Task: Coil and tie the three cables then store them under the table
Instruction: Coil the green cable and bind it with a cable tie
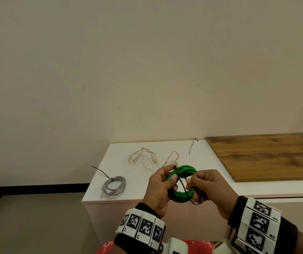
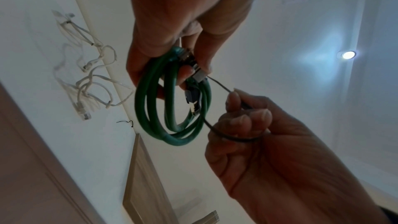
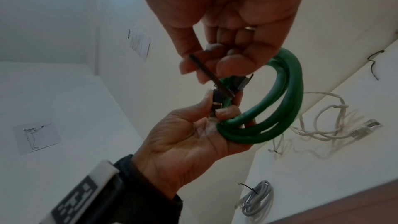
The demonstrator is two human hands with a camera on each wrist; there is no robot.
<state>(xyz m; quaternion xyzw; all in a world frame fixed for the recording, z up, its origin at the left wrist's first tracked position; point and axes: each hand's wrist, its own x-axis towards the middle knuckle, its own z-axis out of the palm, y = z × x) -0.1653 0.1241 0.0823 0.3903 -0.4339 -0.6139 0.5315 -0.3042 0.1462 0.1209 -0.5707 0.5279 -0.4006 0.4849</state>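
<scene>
A green cable (image 1: pixel 181 196) wound into a coil is held up in front of the white table (image 1: pixel 211 187). My left hand (image 1: pixel 171 177) grips the coil's left side, with its black plugs under the fingers (image 3: pixel 226 111). A black zip tie (image 1: pixel 183 186) runs across the coil (image 2: pixel 150 108). My right hand (image 1: pixel 190 181) pinches the tie's thin tail (image 3: pixel 206 72) between thumb and fingers. On the table lie a grey cable (image 1: pixel 114 186), coiled and tied, and a loose whitish cable (image 1: pixel 150 157).
A spare black zip tie (image 1: pixel 193 145) lies near the table's back edge. A wooden board (image 1: pixel 275 156) covers the table's right part. The wall stands directly behind, and grey floor (image 1: pixel 37 226) lies to the left.
</scene>
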